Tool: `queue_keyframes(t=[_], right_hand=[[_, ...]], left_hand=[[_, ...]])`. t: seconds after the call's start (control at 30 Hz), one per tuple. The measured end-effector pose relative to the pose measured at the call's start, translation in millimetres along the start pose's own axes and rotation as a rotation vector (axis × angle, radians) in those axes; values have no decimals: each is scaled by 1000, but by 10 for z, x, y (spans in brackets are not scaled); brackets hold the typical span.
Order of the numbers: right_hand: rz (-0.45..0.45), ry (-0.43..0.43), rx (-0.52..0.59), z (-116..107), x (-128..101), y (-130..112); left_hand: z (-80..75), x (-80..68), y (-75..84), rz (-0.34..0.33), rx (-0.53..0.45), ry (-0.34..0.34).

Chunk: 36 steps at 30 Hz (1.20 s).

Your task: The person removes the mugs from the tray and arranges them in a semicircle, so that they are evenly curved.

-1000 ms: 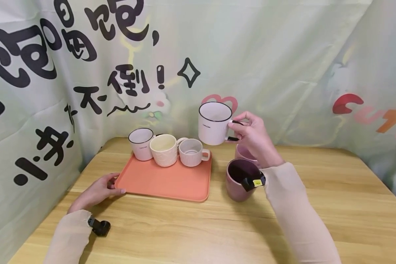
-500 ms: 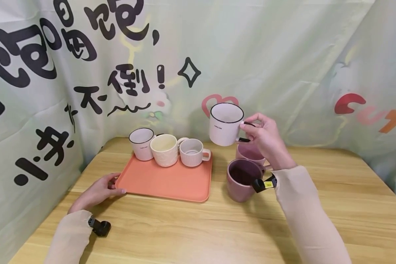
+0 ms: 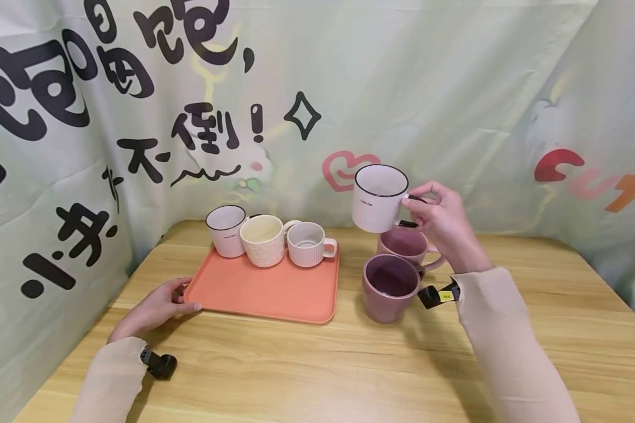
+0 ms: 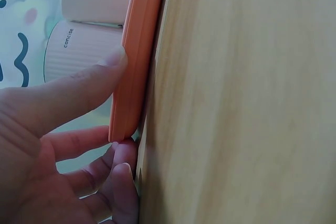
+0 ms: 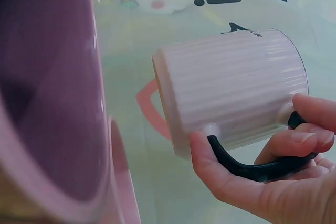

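My right hand (image 3: 443, 214) holds a white mug (image 3: 378, 202) with a black rim by its black handle (image 5: 252, 169), fingers curled round it. The mug is in the air, upright, overlapping the far purple mug (image 3: 402, 244) in the head view. A nearer, darker purple mug (image 3: 388, 299) stands on the table in front. At the left, my left hand (image 3: 156, 308) grips the near left corner of an orange tray (image 3: 264, 294); in the left wrist view the thumb (image 4: 100, 74) lies on its rim and the fingers curl at the corner.
Along the tray's back stand another black-rimmed white mug (image 3: 226, 232), a cream embossed cup (image 3: 263, 244) and a small grey ribbed cup (image 3: 306, 247). A printed cloth (image 3: 428, 106) hangs behind the wooden table (image 3: 307, 370).
My right hand has carried the white mug rightward from near the tray to above the purple mugs, whose handles now show more. The left hand and tray stay put.
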State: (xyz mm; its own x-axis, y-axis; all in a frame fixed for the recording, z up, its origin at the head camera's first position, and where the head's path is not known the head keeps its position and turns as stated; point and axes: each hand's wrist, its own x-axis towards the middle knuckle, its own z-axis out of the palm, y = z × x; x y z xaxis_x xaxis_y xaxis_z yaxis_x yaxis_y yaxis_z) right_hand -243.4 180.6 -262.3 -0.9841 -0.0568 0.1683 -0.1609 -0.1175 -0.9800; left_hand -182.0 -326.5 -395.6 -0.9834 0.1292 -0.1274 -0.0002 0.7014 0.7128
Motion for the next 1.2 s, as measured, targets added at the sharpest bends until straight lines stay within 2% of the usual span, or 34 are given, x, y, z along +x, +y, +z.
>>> queue_keyframes(t=[0.33, 0.57, 0.87, 1.0, 1.2], right_hand=[[-52, 2, 78, -166, -17, 28], [-52, 28, 56, -290, -49, 27], [-98, 30, 191, -450, -89, 84], [-107, 39, 211, -513, -104, 120], [-112, 60, 252, -617, -116, 145]], left_hand=[[-3, 16, -20, 3, 4, -1], [-21, 19, -8, 8, 13, -6], [-6, 6, -10, 32, -2, -3], [5, -8, -11, 15, -16, -3], [7, -21, 9, 29, -28, -1]])
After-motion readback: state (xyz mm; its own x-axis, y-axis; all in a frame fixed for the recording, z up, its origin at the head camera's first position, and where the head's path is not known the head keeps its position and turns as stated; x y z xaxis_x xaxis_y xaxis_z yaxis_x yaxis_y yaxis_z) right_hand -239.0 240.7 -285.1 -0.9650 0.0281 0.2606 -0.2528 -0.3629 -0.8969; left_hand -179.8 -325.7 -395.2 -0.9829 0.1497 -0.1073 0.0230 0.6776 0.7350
